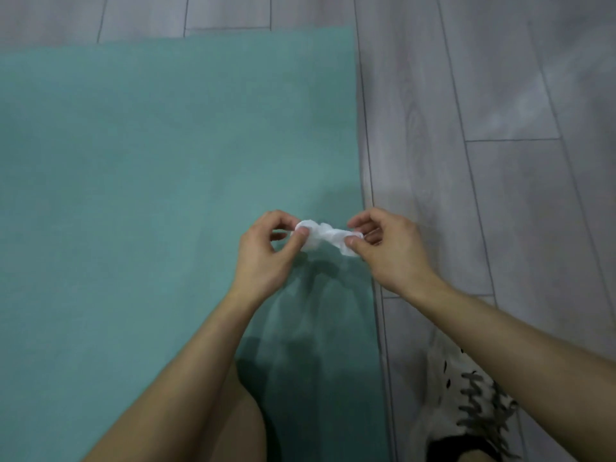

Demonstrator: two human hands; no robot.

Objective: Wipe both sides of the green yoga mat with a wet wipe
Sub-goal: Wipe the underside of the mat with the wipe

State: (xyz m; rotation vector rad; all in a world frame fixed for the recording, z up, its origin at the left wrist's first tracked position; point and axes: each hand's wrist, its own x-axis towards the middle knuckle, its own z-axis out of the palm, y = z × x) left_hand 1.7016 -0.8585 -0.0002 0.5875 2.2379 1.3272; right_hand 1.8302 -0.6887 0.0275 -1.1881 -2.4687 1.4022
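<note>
Above the near right edge of the flat green yoga mat [150, 195] on the grey plank floor [483, 128], we pinch a crumpled white wet wipe [325, 236] between left hand [266, 251] and right hand [390, 248], each grip closed on one end.

A: Hands?
B: left hand [266, 251] and right hand [390, 251] each pinch an end of the crumpled wet wipe [325, 236], held above the green yoga mat [150, 178], near its right edge.
A: Off the mat?
B: white shoe [466, 395] on grey floor [500, 128].
</note>
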